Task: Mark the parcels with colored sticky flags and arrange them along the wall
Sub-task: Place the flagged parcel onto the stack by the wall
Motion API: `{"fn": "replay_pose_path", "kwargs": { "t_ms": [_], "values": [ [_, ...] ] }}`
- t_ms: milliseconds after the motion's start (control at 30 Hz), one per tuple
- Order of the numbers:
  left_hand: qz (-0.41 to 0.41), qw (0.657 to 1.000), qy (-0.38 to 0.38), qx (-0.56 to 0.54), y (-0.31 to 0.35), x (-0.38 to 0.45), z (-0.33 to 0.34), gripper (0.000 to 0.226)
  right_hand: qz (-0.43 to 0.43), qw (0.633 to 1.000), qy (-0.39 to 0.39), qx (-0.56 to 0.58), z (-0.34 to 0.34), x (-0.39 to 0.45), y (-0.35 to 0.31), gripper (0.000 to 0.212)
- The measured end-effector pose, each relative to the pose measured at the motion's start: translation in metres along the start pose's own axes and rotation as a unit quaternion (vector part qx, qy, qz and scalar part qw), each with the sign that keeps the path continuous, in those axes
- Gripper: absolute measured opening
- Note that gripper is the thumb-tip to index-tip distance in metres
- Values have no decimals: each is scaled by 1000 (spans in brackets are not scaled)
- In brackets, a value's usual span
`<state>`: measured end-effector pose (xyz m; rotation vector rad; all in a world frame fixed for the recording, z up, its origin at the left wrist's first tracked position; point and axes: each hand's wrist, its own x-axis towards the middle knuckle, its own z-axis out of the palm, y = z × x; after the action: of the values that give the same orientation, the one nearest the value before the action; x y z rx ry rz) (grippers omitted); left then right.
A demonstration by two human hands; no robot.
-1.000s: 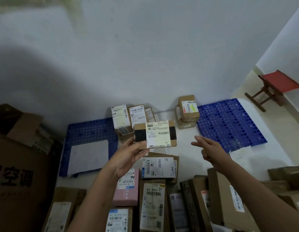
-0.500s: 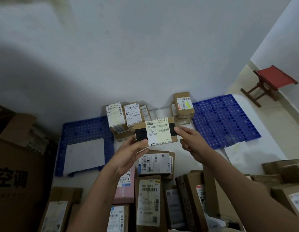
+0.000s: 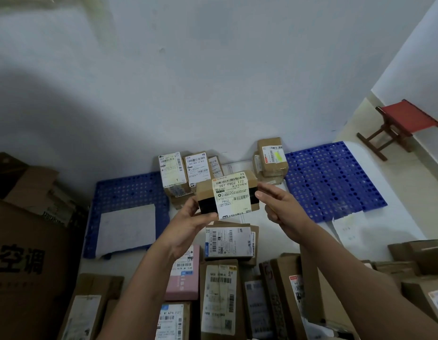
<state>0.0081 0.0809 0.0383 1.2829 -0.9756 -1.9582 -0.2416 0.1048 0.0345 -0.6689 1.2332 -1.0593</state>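
I hold a small brown parcel point(image 3: 229, 195) with a white shipping label and a black band up in front of me. My left hand point(image 3: 188, 224) grips its lower left corner. My right hand point(image 3: 278, 204) touches its right end with the fingertips, fingers nearly straight. Against the wall behind it stand three labelled parcels point(image 3: 188, 170). To their right is a short stack of parcels point(image 3: 272, 158) whose top label carries a yellow-green flag point(image 3: 278, 157). No flag shows on the held parcel.
Two blue perforated mats lie on the floor, one at left point(image 3: 129, 192) under a white sheet, one at right point(image 3: 333, 182). Several parcels point(image 3: 220, 290) crowd the floor below my arms. A large carton point(image 3: 24, 266) stands at left, a red stool point(image 3: 406, 123) at right.
My right hand came in from the right and reached the parcel's right end. The parcel tilted so its top face now shows. My left hand kept its hold.
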Motion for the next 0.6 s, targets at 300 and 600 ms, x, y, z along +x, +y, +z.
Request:
{"fn": "replay_pose_path", "kwargs": {
  "t_ms": [300, 600],
  "values": [
    [-35, 999, 23, 7, 1, 0, -3, 52, 5, 1000, -1, -19, 2, -1, 0, 32],
    [-183, 969, 153, 65, -37, -3, -31, 33, 126, 986, 106, -24, -15, -9, 23, 29]
  ]
}}
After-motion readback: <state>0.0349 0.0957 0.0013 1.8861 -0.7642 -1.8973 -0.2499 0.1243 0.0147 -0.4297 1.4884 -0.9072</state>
